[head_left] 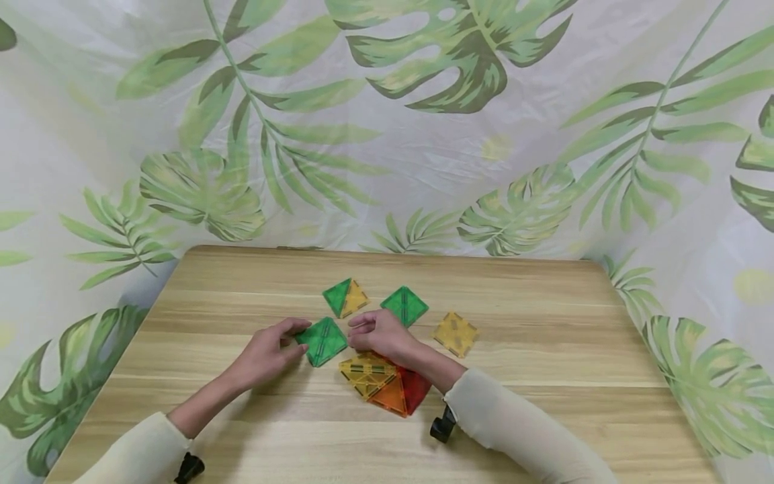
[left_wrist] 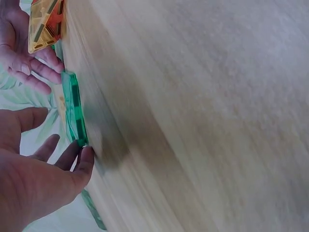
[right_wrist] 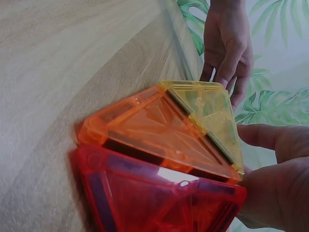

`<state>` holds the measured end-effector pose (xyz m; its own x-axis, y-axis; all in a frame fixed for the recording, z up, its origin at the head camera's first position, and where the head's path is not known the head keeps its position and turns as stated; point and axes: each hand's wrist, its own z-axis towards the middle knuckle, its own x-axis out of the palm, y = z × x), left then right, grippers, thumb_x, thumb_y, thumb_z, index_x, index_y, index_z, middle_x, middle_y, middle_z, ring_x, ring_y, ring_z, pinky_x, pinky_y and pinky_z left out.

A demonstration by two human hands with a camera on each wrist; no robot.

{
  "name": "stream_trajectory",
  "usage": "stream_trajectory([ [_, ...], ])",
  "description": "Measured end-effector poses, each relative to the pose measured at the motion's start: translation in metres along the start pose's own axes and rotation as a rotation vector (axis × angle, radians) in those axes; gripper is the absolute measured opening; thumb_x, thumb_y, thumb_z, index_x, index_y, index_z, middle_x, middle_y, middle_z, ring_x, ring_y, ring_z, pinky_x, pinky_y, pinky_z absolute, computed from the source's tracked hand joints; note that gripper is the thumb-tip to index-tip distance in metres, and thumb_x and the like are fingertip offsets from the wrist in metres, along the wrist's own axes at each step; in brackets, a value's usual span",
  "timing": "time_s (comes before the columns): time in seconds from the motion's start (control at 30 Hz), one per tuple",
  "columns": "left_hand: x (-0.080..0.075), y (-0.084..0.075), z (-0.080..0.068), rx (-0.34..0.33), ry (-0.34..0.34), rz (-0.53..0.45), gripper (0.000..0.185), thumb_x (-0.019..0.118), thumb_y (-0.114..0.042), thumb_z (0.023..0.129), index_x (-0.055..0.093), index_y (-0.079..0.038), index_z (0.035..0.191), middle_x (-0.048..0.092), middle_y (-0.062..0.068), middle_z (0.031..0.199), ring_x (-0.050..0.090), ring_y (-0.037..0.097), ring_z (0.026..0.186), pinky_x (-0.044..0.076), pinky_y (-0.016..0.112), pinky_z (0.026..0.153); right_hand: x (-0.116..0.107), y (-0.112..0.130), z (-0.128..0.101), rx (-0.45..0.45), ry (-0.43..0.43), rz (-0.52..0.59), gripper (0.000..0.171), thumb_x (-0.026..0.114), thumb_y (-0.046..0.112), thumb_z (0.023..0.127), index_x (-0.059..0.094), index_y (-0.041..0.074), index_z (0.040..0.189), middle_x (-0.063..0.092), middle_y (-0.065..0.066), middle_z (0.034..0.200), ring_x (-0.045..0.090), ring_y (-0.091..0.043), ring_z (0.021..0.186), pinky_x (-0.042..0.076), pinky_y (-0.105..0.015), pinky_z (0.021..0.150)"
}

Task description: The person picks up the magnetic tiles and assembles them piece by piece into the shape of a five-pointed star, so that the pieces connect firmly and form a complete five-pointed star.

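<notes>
The left hand [head_left: 266,353] lay on the table [head_left: 544,430] with its fingertips against the 9 o'clock edge of a green square tile [head_left: 322,341], fingers only loosely bent, touching rather than gripping; I judged it was steadying or nudging the tile, which lay flat near the table's middle. The right hand [head_left: 381,334] met that tile from 3 o'clock, fingers relaxed and holding nothing, its wrist crossing a cluster of yellow, orange and red tiles [head_left: 387,384] at 5 o'clock of the green one. Further off sat a green-and-yellow tile [head_left: 345,297] at 12 o'clock, another green tile [head_left: 404,306] at 1 o'clock, and a yellow tile [head_left: 456,333] at 3 o'clock.

The head view alone gave this layout. The left wrist view showed the green tile edge-on [left_wrist: 73,113], with a fingertip [left_wrist: 87,157] touching its near corner. The right wrist view showed that the cluster [right_wrist: 164,159] stood raised into sloping faces, not flat, which the head view hardly revealed.
</notes>
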<state>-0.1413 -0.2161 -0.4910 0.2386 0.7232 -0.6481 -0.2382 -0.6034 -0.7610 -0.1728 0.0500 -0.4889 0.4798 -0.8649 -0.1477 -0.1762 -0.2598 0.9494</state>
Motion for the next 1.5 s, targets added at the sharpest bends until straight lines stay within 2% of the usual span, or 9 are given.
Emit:
stream_trajectory([
  [0.23, 0.008, -0.003, 0.007, -0.039, -0.056, -0.100, 0.042, 0.072, 0.009, 0.094, 0.063, 0.008, 0.135, 0.064, 0.027, 0.133, 0.066, 0.041, 0.119, 0.061, 0.043, 0.096, 0.002, -0.002, 0.003, 0.012, -0.008, 0.046, 0.037, 0.078, 0.000, 0.092, 0.069, -0.007, 0.128, 0.074, -0.021, 0.119, 0.072, -0.017, 0.098, 0.063, -0.035, 0.088],
  [0.47, 0.014, 0.002, 0.013, -0.092, -0.078, -0.164, 0.039, 0.069, 0.013, 0.094, 0.068, 0.002, 0.131, 0.062, 0.023, 0.136, 0.060, 0.042, 0.131, 0.054, 0.051, 0.106, 0.003, -0.003, 0.005, 0.011, 0.012, 0.046, 0.034, 0.077, -0.001, 0.092, 0.072, -0.006, 0.125, 0.075, -0.021, 0.118, 0.071, -0.014, 0.096, 0.062, -0.034, 0.089],
  [0.63, 0.015, -0.002, 0.018, -0.104, -0.050, -0.242, 0.038, 0.068, 0.010, 0.096, 0.068, 0.001, 0.133, 0.060, 0.025, 0.144, 0.059, 0.047, 0.133, 0.052, 0.051, 0.109, -0.001, -0.004, 0.005, 0.022, 0.011, 0.030, 0.030, 0.078, 0.003, 0.094, 0.074, -0.001, 0.123, 0.074, -0.017, 0.117, 0.068, -0.014, 0.095, 0.062, -0.035, 0.088],
  [0.77, 0.014, -0.009, 0.023, -0.105, -0.034, -0.277, 0.039, 0.066, 0.009, 0.096, 0.068, -0.001, 0.133, 0.063, 0.022, 0.143, 0.061, 0.042, 0.133, 0.053, 0.045, 0.109, -0.007, -0.002, 0.003, 0.031, 0.009, 0.019, 0.027, 0.077, 0.007, 0.096, 0.076, 0.007, 0.123, 0.072, -0.011, 0.119, 0.068, -0.018, 0.098, 0.061, -0.037, 0.086],
  [0.97, 0.014, -0.021, 0.033, -0.115, -0.009, -0.382, 0.042, 0.066, 0.007, 0.096, 0.066, 0.000, 0.138, 0.060, 0.022, 0.147, 0.066, 0.037, 0.127, 0.058, 0.025, 0.092, -0.021, 0.002, 0.000, -0.023, -0.012, 0.055, 0.027, 0.075, 0.003, 0.095, 0.077, 0.007, 0.121, 0.067, -0.010, 0.127, 0.067, -0.018, 0.103, 0.060, -0.041, 0.090],
  [1.07, 0.016, -0.027, 0.039, -0.141, 0.002, -0.450, 0.041, 0.066, 0.005, 0.098, 0.066, 0.000, 0.139, 0.057, 0.023, 0.150, 0.066, 0.036, 0.127, 0.060, 0.029, 0.091, -0.031, 0.002, -0.002, -0.051, -0.003, 0.092, 0.030, 0.073, -0.001, 0.095, 0.075, 0.003, 0.125, 0.067, -0.016, 0.129, 0.067, -0.017, 0.100, 0.060, -0.045, 0.095],
  [1.23, 0.020, -0.037, 0.047, -0.163, 0.046, -0.581, 0.037, 0.064, 0.002, 0.101, 0.065, 0.004, 0.138, 0.057, 0.026, 0.148, 0.070, 0.031, 0.119, 0.062, 0.046, 0.095, -0.049, -0.004, -0.007, -0.087, 0.037, 0.163, 0.033, 0.069, -0.005, 0.097, 0.069, -0.007, 0.130, 0.067, -0.026, 0.125, 0.066, -0.015, 0.098, 0.058, -0.049, 0.099],
  [1.37, 0.026, -0.041, 0.052, -0.165, 0.112, -0.681, 0.036, 0.064, 0.003, 0.101, 0.064, 0.010, 0.136, 0.056, 0.031, 0.145, 0.074, 0.027, 0.111, 0.059, 0.050, 0.098, -0.065, -0.012, -0.012, -0.091, 0.050, 0.178, 0.033, 0.069, -0.006, 0.096, 0.068, -0.008, 0.129, 0.071, -0.017, 0.113, 0.067, -0.015, 0.098, 0.060, -0.043, 0.095],
  [1.5, 0.034, -0.042, 0.056, -0.166, 0.178, -0.737, 0.036, 0.066, 0.006, 0.098, 0.064, 0.014, 0.133, 0.055, 0.031, 0.144, 0.076, 0.025, 0.102, 0.061, 0.046, 0.095, -0.079, -0.022, -0.016, -0.087, 0.055, 0.174, 0.032, 0.070, -0.007, 0.095, 0.069, -0.009, 0.126, 0.072, -0.003, 0.104, 0.067, -0.014, 0.096, 0.061, -0.030, 0.086],
])
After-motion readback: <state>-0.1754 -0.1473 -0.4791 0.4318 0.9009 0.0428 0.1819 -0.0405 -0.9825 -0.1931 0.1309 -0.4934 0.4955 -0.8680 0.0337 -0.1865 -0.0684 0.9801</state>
